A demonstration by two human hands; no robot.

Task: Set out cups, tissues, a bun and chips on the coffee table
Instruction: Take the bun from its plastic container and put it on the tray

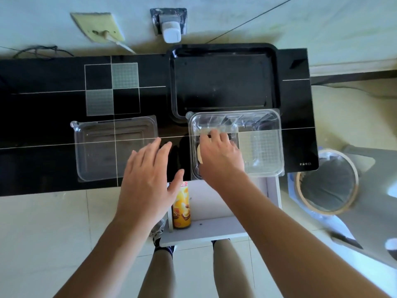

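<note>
Single head-worn wide-angle view, looking steeply down over black coffee table point(53, 108) edge toward floor; close range, both forearms enter from bottom of frame; wall with socket along top; straight lines bow near frame edges

pale bun point(199, 154) in clear container point(261, 147), chips can point(182, 208) upright below

We are in a home living room.
We see a black glass coffee table point(53, 117), tiled floor point(43, 233), wall socket point(97, 29) and lined bin point(328, 181).
</note>
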